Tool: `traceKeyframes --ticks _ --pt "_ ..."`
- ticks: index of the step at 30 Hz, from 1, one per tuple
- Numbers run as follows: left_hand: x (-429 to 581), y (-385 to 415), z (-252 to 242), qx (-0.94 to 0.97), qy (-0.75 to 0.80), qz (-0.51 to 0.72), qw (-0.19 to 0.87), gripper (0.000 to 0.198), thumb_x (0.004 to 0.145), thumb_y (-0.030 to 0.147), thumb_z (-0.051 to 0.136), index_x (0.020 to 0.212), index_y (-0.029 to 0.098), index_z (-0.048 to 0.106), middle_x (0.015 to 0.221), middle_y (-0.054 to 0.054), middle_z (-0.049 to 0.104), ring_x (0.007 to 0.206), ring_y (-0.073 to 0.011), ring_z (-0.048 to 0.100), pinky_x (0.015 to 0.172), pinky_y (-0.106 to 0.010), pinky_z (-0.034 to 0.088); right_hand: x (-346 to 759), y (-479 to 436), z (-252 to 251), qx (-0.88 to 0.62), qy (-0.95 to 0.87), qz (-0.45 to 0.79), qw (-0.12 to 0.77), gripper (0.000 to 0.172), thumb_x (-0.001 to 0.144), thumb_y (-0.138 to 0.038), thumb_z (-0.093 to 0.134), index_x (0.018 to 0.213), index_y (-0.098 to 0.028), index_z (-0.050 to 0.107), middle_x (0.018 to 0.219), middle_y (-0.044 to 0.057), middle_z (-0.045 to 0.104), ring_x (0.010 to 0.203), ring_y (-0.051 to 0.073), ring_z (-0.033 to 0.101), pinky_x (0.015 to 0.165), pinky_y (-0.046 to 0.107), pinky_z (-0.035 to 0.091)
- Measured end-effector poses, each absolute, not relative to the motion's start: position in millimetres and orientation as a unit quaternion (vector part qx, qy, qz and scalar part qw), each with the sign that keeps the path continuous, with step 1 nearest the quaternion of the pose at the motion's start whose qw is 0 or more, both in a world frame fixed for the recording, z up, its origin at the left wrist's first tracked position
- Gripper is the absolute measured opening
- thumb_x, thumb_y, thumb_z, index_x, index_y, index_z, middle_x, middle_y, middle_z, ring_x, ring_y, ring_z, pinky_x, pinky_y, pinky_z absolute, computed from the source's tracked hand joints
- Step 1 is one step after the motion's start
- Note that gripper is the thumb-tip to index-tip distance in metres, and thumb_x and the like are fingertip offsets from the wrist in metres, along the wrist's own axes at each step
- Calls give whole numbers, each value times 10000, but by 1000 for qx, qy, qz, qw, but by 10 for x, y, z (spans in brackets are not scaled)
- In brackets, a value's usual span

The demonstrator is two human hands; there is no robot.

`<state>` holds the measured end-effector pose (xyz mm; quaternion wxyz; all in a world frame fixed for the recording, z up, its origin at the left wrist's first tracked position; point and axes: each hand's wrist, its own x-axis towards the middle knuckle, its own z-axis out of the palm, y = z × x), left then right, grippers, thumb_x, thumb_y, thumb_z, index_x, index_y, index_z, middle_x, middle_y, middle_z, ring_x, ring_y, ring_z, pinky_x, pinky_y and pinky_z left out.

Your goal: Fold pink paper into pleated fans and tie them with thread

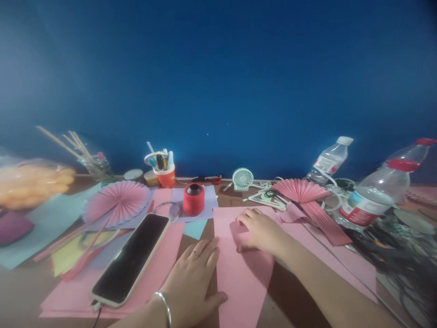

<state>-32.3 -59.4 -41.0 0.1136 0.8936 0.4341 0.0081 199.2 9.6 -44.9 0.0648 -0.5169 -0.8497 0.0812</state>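
Head view shows left hand [194,273] spread at edge of pink sheet [239,287], right hand [262,231] loosely curved on it; best press evenly.

No wording, brand name or number can be read for certain. On the right of the desk [201,314], the large bottle [385,184] with a red cap bears a wraparound label [362,208] in red, white and blue, its lettering too blurred to make out. The tilted bottle [336,152] with a white cap carries a whitish label [326,164] with a reddish patch, its fine print equally illegible.
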Motion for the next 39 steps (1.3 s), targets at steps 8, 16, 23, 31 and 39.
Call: traceKeyframes --ticks 8,16,23,31,39 --pt "-314 -566 -398 887 449 -5 108 667 696 512 532 1272 214 375 1432 -85 200 1267 -324 223 995 -480 257 2053 106 -370 -525 -846 87 21 635 463 -552 712 980 -228 534 1001 61 524 931 269 468 759 371 375" --pt "-323 -560 -369 893 438 7 103 655 697 518 533 1262 221 386 1419 -92 236 1250 -333 258 988 -490 259 2155 -31 -350 -515 -852 89 29 933 414 -471 734 1248 -261 373 1201 90 438 1108 333 348 940 465 210" --pt "-315 -559 -359 896 434 4 92 656 706 543 501 1260 207 400 1414 -100 246 1247 -335 263 978 -492 262 2154 -284 -330 -508 -843 171 47 957 520 -541 652 1336 -295 219 1350 54 287 1245 304 184 1012 450 89" --pt "-345 -531 -466 907 417 6 58 672 721 581 458 1279 212 391 1417 -80 245 1236 -316 285 987 -486 232 2366 -152 -455 -544 -832 106 18 1087 450 -578 670 1361 -286 155 1416 101 154 1280 358 54 975 564 -44" --pt "-356 -515 -472 907 418 5 56 664 726 586 449 1285 233 393 1417 -70 248 1246 -310 276 996 -477 216 2961 72 -551 -704 -709 -2 29 1140 401 -633 676 1359 -286 166 1410 134 138 1280 387 26 951 605 18"
